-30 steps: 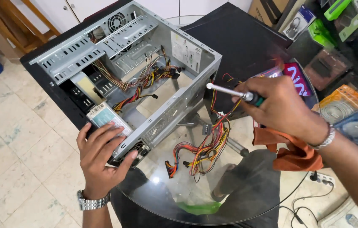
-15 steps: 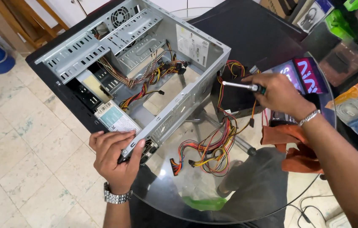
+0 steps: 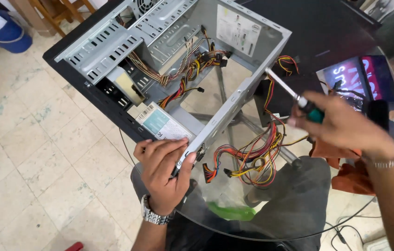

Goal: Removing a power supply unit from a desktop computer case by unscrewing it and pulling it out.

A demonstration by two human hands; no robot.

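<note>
gripping the near corner of the open computer case (image 3: 234, 100), the left hand (image 3: 162, 174) is curled tight; the right hand (image 3: 345, 125) is closed around a green-handled screwdriver (image 3: 294, 96) just beside its frame.

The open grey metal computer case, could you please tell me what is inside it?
Inside the open grey metal computer case: bundled multicoloured wires and perforated metal drive bays. Whatever lies beneath the bays is covered.

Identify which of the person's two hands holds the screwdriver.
The right hand holds the green-handled screwdriver; the left hand instead grips the grey metal computer case corner.
</note>
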